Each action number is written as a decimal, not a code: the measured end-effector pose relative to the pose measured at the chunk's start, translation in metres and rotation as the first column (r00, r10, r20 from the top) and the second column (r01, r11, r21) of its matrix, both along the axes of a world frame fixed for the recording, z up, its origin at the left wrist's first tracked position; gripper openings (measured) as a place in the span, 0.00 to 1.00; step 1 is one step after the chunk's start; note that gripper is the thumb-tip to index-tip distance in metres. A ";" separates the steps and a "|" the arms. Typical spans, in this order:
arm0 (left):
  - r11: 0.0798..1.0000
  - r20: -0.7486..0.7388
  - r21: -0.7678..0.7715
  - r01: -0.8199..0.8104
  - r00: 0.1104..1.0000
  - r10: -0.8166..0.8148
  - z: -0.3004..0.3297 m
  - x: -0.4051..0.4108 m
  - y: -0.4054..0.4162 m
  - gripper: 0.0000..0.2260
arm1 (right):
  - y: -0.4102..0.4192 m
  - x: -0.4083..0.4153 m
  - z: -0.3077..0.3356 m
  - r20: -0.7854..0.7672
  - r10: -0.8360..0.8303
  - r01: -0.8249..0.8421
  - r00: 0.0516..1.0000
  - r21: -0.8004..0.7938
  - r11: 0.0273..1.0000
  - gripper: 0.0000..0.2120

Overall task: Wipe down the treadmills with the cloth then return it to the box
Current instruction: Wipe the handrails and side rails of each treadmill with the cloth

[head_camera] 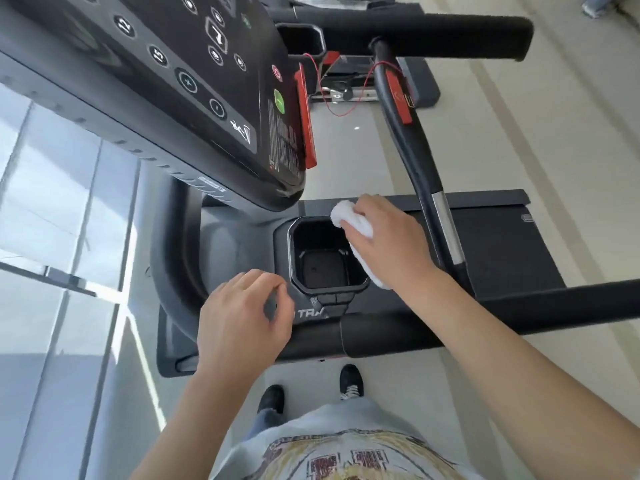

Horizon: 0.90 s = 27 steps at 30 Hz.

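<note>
Head view: your right hand [388, 244] grips the white cloth [349, 226], pressing it on the treadmill [242, 237] console deck just right of the empty black cup holder [325, 258]. Your left hand [242, 317] hovers near the holder's lower left, fingers loosely curled, holding nothing. Control panel [173, 71] sits above, red safety key [304, 119] on its edge. Your black shoes [351, 381] stand on the floor below.

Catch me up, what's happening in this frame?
A person is wiping a treadmill's console area. The right hand grips a white cloth pressed at the edge of the black cup holder. The left hand hovers near the console's front, fingers loosely curled, holding nothing. No box is in view, so returning the cloth is not yet done.
</note>
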State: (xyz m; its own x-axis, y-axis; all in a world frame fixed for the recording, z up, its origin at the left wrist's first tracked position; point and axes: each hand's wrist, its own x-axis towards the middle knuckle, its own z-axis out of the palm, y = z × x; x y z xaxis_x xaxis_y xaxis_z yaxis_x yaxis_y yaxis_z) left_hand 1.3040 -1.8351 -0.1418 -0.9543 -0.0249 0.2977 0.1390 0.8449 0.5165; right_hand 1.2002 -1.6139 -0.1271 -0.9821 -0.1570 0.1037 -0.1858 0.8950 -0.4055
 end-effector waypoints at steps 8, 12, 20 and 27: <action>0.994 -0.084 0.057 -0.092 0.992 0.096 -0.004 0.003 0.001 0.07 | -0.047 -0.011 0.014 -0.035 0.209 -0.209 0.977 0.002 0.978 0.12; 0.988 -0.086 0.135 -0.078 0.992 0.091 -0.003 0.005 -0.005 0.07 | -0.085 0.007 0.018 -0.029 0.429 -0.422 0.903 0.129 0.897 0.06; 0.990 -0.080 0.139 0.021 0.997 -0.010 -0.003 0.005 -0.017 0.20 | -0.058 0.068 0.010 -0.169 0.470 -0.444 0.867 0.169 0.880 0.15; 0.995 -0.043 0.024 0.096 0.995 -0.095 -0.007 0.003 -0.017 0.18 | 0.014 0.069 0.009 0.037 0.082 -0.086 0.996 0.130 0.988 0.12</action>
